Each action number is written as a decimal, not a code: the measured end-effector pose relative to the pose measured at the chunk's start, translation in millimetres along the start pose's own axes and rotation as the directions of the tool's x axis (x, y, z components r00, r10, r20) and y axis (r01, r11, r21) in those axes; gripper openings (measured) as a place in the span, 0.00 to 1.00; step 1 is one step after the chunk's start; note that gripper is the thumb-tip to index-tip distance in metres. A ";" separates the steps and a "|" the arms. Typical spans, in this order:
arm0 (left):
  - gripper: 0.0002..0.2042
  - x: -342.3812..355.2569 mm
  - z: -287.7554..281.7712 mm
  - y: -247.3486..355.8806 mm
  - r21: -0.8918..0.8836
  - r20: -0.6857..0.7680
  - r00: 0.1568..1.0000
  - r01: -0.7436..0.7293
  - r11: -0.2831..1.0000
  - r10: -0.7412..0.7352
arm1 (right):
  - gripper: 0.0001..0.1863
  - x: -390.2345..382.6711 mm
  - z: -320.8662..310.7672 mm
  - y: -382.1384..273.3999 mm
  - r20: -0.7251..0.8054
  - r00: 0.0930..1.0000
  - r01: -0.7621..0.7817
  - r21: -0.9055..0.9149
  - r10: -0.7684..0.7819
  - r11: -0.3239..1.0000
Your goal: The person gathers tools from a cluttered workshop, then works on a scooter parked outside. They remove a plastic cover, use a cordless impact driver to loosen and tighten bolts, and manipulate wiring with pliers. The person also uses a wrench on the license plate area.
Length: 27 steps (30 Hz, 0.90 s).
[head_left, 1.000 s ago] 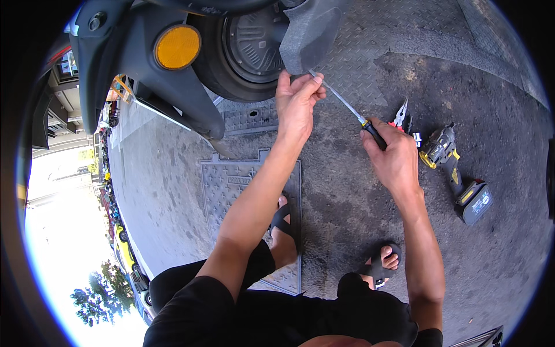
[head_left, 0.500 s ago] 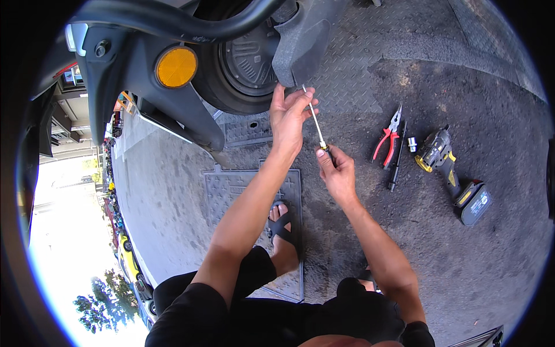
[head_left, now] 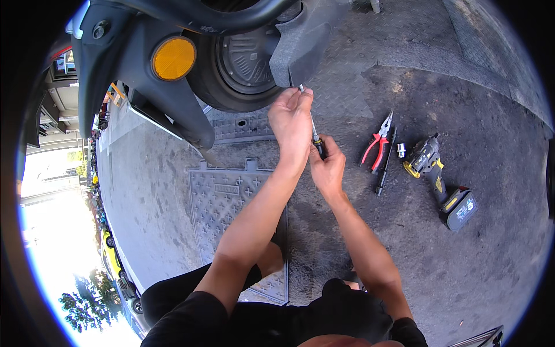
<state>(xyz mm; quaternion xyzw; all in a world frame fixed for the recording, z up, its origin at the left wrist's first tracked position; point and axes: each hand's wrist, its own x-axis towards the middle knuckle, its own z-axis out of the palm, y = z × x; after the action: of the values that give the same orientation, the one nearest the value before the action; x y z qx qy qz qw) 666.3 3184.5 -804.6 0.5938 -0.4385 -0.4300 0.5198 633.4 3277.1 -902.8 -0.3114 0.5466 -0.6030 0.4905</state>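
A long thin screwdriver (head_left: 314,126) runs between my hands, its tip end close under the lower edge of a grey plastic cover (head_left: 292,55). My left hand (head_left: 291,124) is closed, thumb and fingers pinching around the shaft near the tip. Whether a screw is at the tip is too small to make out. Lower down, my right hand (head_left: 328,168) wraps the dark and yellow handle. Beside the cover is the vehicle's wheel (head_left: 243,63) with its dark hub.
On the ground to the right lie red-handled long-nose pliers (head_left: 378,141), a black rod (head_left: 386,162), a metal socket (head_left: 401,150) and a cordless impact driver (head_left: 428,159). The vehicle's frame with an orange reflector (head_left: 173,58) stands left. A metal ground cover (head_left: 231,202) lies below.
The view has shifted slightly, moving ground items left. My right hand has come closer to my left, and less of the screwdriver's shaft shows between them. My left hand has turned somewhat.
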 end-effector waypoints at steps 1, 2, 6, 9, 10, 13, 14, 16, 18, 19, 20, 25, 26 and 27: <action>0.10 -0.9 0.7 1.7 0.043 0.003 1.000 -0.015 0.999 0.015 | 0.08 6.2 -2.4 -4.1 0.103 0.990 -0.108 0.137 0.095 0.985; 0.10 -2.4 2.8 3.4 0.093 -0.014 1.000 -0.025 0.995 0.027 | 0.08 10.3 -4.2 -8.8 0.196 0.952 -0.277 0.214 0.236 0.937; 0.12 -4.0 18.5 19.0 0.202 0.091 0.970 -0.240 0.950 0.226 | 0.09 25.4 12.3 -28.7 0.245 0.964 -0.236 0.595 0.107 0.768; 0.13 6.5 27.5 37.2 0.286 0.078 0.958 -0.287 0.914 0.276 | 0.10 38.3 8.4 -31.5 0.178 0.978 -0.176 0.426 0.108 0.888; 0.13 3.8 28.6 39.2 0.320 0.125 0.943 -0.333 0.887 0.309 | 0.10 40.1 2.1 -29.4 0.157 0.987 -0.089 0.393 0.028 0.915; 0.14 -26.7 30.1 24.2 0.516 0.218 0.922 -0.387 0.764 0.320 | 0.09 17.1 -26.6 -17.2 0.024 0.985 -0.171 0.175 0.170 0.970; 0.14 -39.4 33.8 12.8 0.448 0.245 0.933 -0.349 0.823 0.263 | 0.08 2.0 -41.9 -13.2 0.010 0.969 -0.244 0.124 0.245 0.962; 0.12 -46.8 42.9 -11.0 0.339 0.311 0.950 -0.122 0.933 0.011 | 0.10 -28.7 -77.5 -13.2 -0.050 0.942 -0.334 -0.090 0.331 0.938; 0.09 -39.5 72.1 -39.2 0.051 0.321 0.922 0.210 0.976 -0.216 | 0.11 -49.1 -107.7 -18.4 -0.151 0.966 -0.246 -0.280 0.211 0.928; 0.10 -27.3 85.4 -50.7 0.044 0.395 0.865 0.318 0.947 -0.308 | 0.11 -52.4 -123.4 -22.6 -0.181 0.969 -0.221 -0.350 0.166 0.910; 0.14 -12.2 102.3 -59.6 0.064 0.459 0.789 0.429 0.901 -0.408 | 0.12 -48.6 -137.6 -27.6 -0.215 0.962 -0.247 -0.430 0.167 0.869; 0.24 35.0 168.1 -85.6 0.093 0.667 0.568 0.579 0.810 -0.483 | 0.28 7.9 -198.4 -56.1 -0.296 0.955 -0.131 -0.488 -0.022 0.863; 0.22 35.6 169.7 -89.8 0.200 0.579 0.634 0.499 0.843 -0.513 | 0.30 17.9 -212.0 -61.7 -0.286 0.950 -0.037 -0.499 -0.124 0.866; 0.21 33.6 165.2 -93.9 0.309 0.522 0.700 0.377 0.873 -0.487 | 0.30 26.6 -226.6 -66.2 -0.309 0.926 -0.021 -0.611 -0.214 0.791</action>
<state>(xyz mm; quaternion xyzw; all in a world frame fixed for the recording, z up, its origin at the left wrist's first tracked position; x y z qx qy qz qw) 521.8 3119.4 -914.7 0.5625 -0.4610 -0.6603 0.1876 401.6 3327.3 -890.4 -0.3626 0.7739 -0.4685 0.2238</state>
